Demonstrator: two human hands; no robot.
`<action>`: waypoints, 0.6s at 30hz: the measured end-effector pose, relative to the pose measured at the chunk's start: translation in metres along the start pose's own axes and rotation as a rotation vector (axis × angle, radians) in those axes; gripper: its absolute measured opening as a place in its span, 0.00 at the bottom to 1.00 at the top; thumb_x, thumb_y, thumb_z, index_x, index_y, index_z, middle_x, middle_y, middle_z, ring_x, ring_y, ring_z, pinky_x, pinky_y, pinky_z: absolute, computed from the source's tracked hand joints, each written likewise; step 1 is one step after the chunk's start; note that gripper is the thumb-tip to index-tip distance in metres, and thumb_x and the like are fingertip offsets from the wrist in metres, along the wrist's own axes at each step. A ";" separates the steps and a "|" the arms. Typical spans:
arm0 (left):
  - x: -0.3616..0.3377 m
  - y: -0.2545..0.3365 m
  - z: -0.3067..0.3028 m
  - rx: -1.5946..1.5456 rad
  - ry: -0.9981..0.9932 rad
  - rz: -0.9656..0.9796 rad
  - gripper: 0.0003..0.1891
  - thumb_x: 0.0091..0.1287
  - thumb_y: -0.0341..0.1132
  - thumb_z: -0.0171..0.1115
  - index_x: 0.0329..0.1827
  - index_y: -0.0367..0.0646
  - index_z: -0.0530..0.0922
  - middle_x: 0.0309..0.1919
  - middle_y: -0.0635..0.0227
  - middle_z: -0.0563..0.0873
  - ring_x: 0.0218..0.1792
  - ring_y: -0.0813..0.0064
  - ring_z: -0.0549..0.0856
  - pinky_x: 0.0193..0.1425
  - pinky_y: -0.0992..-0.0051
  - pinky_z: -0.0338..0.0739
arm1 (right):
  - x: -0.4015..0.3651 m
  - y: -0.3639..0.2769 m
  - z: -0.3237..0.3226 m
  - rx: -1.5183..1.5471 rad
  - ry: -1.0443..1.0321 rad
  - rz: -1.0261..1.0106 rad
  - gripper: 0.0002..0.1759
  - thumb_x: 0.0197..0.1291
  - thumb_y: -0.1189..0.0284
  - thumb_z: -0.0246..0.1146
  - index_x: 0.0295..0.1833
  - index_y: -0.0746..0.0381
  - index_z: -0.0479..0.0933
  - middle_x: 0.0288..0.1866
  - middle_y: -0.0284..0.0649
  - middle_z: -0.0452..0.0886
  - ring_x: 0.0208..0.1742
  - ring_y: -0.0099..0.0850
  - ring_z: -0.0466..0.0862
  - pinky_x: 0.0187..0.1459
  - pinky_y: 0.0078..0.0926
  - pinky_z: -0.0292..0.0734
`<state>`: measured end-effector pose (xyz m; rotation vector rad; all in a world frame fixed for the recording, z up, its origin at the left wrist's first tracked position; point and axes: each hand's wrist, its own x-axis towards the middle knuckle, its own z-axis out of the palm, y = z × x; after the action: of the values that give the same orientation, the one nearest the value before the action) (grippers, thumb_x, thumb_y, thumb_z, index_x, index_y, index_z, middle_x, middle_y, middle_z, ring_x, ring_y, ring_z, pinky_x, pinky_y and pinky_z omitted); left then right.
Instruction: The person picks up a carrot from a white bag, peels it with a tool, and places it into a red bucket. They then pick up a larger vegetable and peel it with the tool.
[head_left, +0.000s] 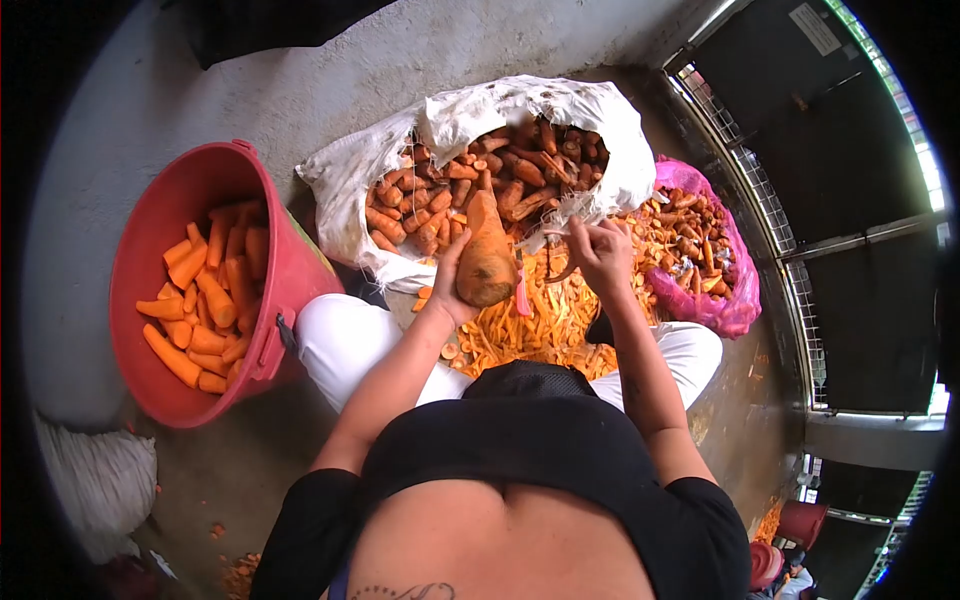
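A large carrot (484,250), its thick end toward me, is held in my left hand (456,280). My right hand (600,250) is closed to the right of it, around a thin tool (562,268) that I cannot make out clearly. Beneath both hands lies a pile of orange peelings (535,325). Beyond them, an open white sack (620,130) holds many unpeeled carrots (525,170). At the left, peeled carrots (215,300) fill part of a red bucket (290,290).
A pink mesh bag (745,290) of carrot pieces stands right of the white sack. A pale sack (100,480) lies at the lower left. Dark panels and grating (780,200) line the right side. Another person (795,578) is at the far lower right, near red containers (800,522).
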<state>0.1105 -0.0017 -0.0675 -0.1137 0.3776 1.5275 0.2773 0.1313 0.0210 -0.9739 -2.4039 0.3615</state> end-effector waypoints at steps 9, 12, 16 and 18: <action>-0.002 0.011 0.001 -0.020 -0.174 -0.042 0.29 0.75 0.56 0.45 0.65 0.39 0.70 0.49 0.56 0.84 0.45 0.61 0.87 0.53 0.60 0.84 | 0.027 -0.043 -0.001 -0.027 0.100 -0.517 0.20 0.60 0.67 0.66 0.15 0.56 0.78 0.12 0.29 0.74 0.21 0.28 0.71 0.37 0.28 0.65; 0.003 0.012 -0.005 0.077 -0.160 -0.014 0.29 0.75 0.56 0.44 0.65 0.40 0.70 0.48 0.59 0.85 0.45 0.64 0.88 0.51 0.61 0.85 | 0.031 -0.046 0.003 -0.050 0.045 -0.590 0.19 0.58 0.68 0.67 0.14 0.56 0.77 0.13 0.28 0.74 0.21 0.28 0.73 0.36 0.29 0.66; -0.001 0.013 0.001 0.122 -0.089 -0.005 0.27 0.76 0.55 0.44 0.65 0.42 0.70 0.49 0.60 0.85 0.45 0.66 0.87 0.52 0.62 0.85 | 0.035 -0.049 0.015 -0.009 0.030 -0.645 0.19 0.51 0.68 0.66 0.11 0.55 0.71 0.11 0.30 0.69 0.19 0.30 0.71 0.34 0.31 0.67; -0.002 0.014 0.000 0.109 -0.081 -0.025 0.26 0.76 0.54 0.44 0.65 0.44 0.71 0.49 0.61 0.85 0.47 0.66 0.87 0.52 0.62 0.85 | 0.035 -0.052 0.016 -0.003 0.023 -0.651 0.20 0.50 0.68 0.66 0.10 0.55 0.69 0.11 0.30 0.69 0.19 0.30 0.71 0.34 0.31 0.66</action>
<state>0.0968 -0.0025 -0.0649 0.0288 0.3920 1.4789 0.2179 0.1189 0.0425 -0.1561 -2.5313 0.1024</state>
